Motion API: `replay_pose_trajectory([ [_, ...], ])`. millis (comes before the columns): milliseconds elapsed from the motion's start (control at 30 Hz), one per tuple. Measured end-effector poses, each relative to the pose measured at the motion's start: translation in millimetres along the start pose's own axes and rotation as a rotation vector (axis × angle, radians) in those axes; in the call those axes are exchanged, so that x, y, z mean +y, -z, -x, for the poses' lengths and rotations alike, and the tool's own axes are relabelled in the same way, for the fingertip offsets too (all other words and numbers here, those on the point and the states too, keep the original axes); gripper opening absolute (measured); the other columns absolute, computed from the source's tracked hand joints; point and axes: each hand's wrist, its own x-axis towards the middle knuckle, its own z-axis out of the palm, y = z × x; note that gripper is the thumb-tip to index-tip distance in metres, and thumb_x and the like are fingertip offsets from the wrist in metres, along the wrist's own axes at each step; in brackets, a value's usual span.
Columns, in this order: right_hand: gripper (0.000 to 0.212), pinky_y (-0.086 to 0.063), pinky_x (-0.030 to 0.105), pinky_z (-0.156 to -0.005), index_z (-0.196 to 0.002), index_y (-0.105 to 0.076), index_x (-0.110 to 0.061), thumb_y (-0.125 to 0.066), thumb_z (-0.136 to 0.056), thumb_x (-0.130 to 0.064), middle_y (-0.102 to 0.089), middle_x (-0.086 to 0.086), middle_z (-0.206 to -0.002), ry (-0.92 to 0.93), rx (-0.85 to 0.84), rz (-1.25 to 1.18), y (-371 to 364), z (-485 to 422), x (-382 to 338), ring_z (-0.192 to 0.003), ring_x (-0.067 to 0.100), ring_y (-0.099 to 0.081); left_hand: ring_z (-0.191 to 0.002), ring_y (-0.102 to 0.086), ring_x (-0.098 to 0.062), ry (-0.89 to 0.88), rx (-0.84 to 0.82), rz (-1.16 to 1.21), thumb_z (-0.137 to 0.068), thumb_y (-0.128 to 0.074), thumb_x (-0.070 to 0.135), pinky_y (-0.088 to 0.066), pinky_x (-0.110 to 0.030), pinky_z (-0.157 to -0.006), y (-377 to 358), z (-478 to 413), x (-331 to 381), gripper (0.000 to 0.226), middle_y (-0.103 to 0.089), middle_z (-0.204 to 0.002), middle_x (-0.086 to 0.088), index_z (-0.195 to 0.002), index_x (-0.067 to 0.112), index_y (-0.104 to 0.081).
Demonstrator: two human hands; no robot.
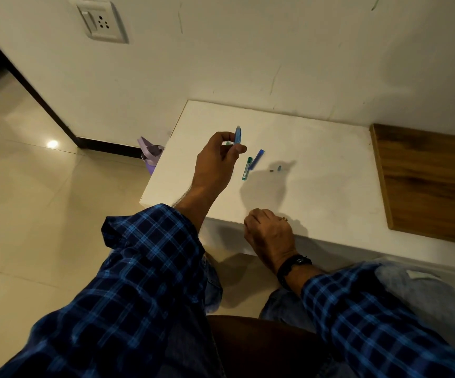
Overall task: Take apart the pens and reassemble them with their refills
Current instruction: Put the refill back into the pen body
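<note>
My left hand [217, 162] is raised over the white table [316, 148] and pinches a light blue pen barrel [237, 135] upright between thumb and fingers. A bit of green shows behind the fingers. To its right a green pen part [246, 168] and a dark blue pen part [257, 159] lie side by side on the table. Two small pieces [276, 168] lie further right. My right hand [270, 230] rests at the table's front edge with its fingers curled; whether it holds anything is hidden.
A wooden board [428, 181] lies on the table's right end. A purple bottle [151, 154] stands on the tiled floor left of the table. The wall with a socket [99, 20] is close behind.
</note>
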Motion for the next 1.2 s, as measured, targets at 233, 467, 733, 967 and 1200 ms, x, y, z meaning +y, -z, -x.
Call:
replay_pose_trajectory([
  [233, 0.010, -0.044, 0.031, -0.057, -0.081, -0.064, -0.011, -0.073, -0.082, -0.015, -0.063, 0.006, -0.078, -0.025, -0.008, -0.050, 0, 0, 0, -0.068, 0.024, -0.059, -0.099, -0.069, -0.006, 0.003, 0.005, 0.027, -0.102, -0.057, 0.025, -0.055, -0.038, -0.098, 0, 1, 0, 0.014, -0.074, -0.101, 0.010, -0.116, 0.024, -0.055],
  [467, 0.015, -0.048, 0.033, -0.060, -0.091, -0.067, -0.013, -0.077, -0.079, -0.013, -0.065, 0.005, -0.082, -0.026, -0.022, -0.057, -1, 1, -3, -0.071, 0.025, -0.061, -0.098, -0.068, -0.002, 0.001, 0.005, 0.031, -0.102, -0.058, 0.025, -0.055, -0.035, -0.098, 0, 0, 0, 0.013, -0.074, -0.099, 0.012, -0.114, 0.026, -0.054],
  [733, 0.025, -0.050, 0.032, -0.061, -0.095, -0.072, -0.016, -0.084, -0.073, -0.012, -0.066, 0.003, -0.088, 0.002, -0.099, 0.017, -2, -1, -5, -0.075, 0.024, -0.063, -0.096, -0.068, 0.001, 0.004, 0.009, 0.025, -0.102, -0.058, 0.025, -0.055, -0.033, -0.097, -2, -2, -1, 0.013, -0.074, -0.098, 0.013, -0.114, 0.026, -0.054],
  [967, 0.020, -0.048, 0.028, -0.054, -0.082, -0.072, -0.015, -0.088, -0.069, -0.014, -0.064, 0.002, -0.078, 0.022, -0.105, -0.014, -3, -6, -9, -0.067, 0.021, -0.063, -0.096, -0.068, -0.003, -0.002, 0.010, 0.034, -0.102, -0.058, 0.025, -0.054, -0.029, -0.094, -3, -1, -1, 0.013, -0.074, -0.099, 0.010, -0.115, 0.025, -0.055],
  [1200, 0.017, -0.047, 0.029, -0.051, -0.081, -0.066, -0.015, -0.082, -0.076, -0.013, -0.063, 0.004, -0.077, 0.057, -0.024, -0.141, -7, -4, 2, -0.063, 0.023, -0.060, -0.096, -0.068, 0.000, -0.003, 0.015, 0.014, -0.102, -0.058, 0.027, -0.056, -0.030, -0.095, -1, -3, -2, 0.013, -0.073, -0.098, 0.015, -0.115, 0.027, -0.054],
])
